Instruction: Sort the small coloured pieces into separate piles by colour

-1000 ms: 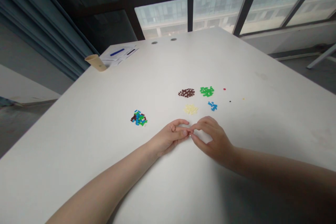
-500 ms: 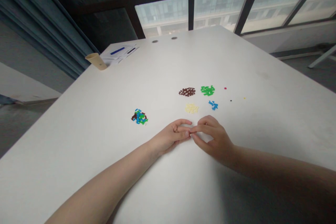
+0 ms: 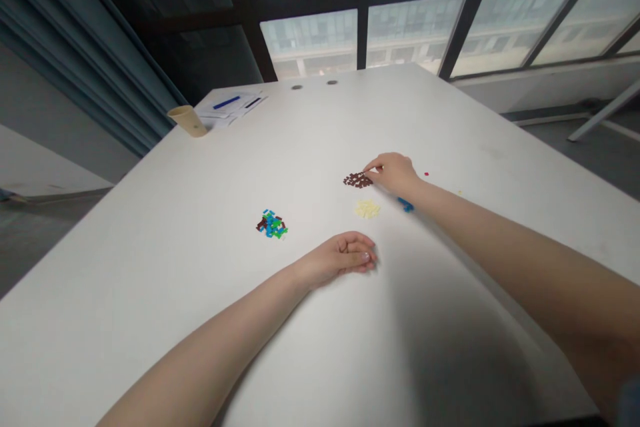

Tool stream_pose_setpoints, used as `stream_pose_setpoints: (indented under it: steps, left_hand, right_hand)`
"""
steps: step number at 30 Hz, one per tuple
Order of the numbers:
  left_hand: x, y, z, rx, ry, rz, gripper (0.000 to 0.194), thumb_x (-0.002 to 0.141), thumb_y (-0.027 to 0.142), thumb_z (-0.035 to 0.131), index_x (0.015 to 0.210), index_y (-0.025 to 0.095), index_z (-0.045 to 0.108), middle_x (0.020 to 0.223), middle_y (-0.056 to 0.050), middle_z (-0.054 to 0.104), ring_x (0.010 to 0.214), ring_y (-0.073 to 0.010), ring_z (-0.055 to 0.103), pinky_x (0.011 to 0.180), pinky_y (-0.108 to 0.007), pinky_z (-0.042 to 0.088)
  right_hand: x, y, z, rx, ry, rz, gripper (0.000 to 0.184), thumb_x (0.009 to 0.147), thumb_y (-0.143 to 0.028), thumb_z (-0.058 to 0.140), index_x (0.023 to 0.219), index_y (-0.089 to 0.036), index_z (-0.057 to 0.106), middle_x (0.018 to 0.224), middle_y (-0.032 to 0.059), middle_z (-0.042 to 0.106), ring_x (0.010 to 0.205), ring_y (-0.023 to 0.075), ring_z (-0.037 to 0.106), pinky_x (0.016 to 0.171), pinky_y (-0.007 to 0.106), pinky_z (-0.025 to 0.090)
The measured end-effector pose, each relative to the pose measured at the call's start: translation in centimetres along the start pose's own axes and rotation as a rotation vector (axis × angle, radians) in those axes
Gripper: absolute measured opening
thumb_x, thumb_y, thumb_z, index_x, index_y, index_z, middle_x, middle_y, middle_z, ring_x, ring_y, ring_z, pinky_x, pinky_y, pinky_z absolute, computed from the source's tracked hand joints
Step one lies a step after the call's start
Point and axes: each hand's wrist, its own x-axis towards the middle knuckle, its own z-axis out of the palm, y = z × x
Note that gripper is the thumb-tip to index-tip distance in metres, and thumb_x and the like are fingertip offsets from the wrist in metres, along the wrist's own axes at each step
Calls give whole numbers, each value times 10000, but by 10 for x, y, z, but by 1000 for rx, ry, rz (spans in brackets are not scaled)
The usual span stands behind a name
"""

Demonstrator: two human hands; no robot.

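Note:
My right hand (image 3: pixel 395 172) reaches over the table, its thumb and forefinger pinched at the right edge of a pile of small brown building bricks (image 3: pixel 356 180). Whatever is between those fingertips is too small to make out. My left hand (image 3: pixel 347 253) rests nearer me with its fingers curled and the thumb against them; a tiny thing at the fingertips cannot be made out. Just beyond the left hand lies a pile of pale yellow pieces (image 3: pixel 367 209). A few blue pieces (image 3: pixel 405 205) show beneath the right wrist. The green pile is hidden behind the right hand.
A mixed heap of blue, green and brown pieces (image 3: pixel 273 223) lies to the left. One red piece (image 3: pixel 427 174) and a yellow piece (image 3: pixel 460 192) sit at the right. A paper cup (image 3: pixel 189 121) and papers (image 3: pixel 220 113) with a blue pen (image 3: pixel 227 103) occupy the far left edge.
My right hand has left the left hand's fingertips and moved forward to the brown pile, covering the green pieces. The left hand has stayed in nearly the same place.

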Motion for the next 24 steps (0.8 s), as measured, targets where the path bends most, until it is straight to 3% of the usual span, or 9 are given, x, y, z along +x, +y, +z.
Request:
stream_pose_setpoints:
  steps: [4, 8, 17, 24]
  left_hand:
    - [1, 1, 1, 3, -12, 3, 323, 618, 224, 735, 887, 127, 585, 793, -36, 634, 687, -101, 608, 678, -233, 436]
    - [2, 2, 4, 7, -27, -8, 343, 609, 227, 740, 893, 123, 578, 807, -51, 637, 693, -117, 610, 692, -262, 431]
    - [3, 2, 6, -6, -54, -1, 320, 632, 247, 723, 881, 121, 566, 795, -58, 635, 680, -117, 606, 689, -267, 439]
    - [2, 4, 8, -12, -40, -12, 332, 629, 290, 720, 864, 115, 563, 781, -56, 628, 665, -116, 606, 675, -255, 446]
  right_hand:
    - [31, -7, 18, -75, -43, 0, 166, 740, -272, 551, 804, -251, 703, 860, 34, 658, 808, 190, 519, 747, 345, 299]
    - [45, -13, 29, -148, -110, -47, 167, 745, -252, 547, 795, -267, 706, 906, 38, 663, 884, 215, 511, 796, 378, 271]
    - [48, -13, 32, -239, -200, -93, 194, 760, -247, 530, 849, -277, 699, 950, 47, 665, 911, 217, 524, 819, 376, 267]
    - [45, -16, 24, -237, -173, -88, 254, 778, -182, 463, 868, -261, 688, 997, 44, 652, 933, 217, 526, 825, 380, 272]
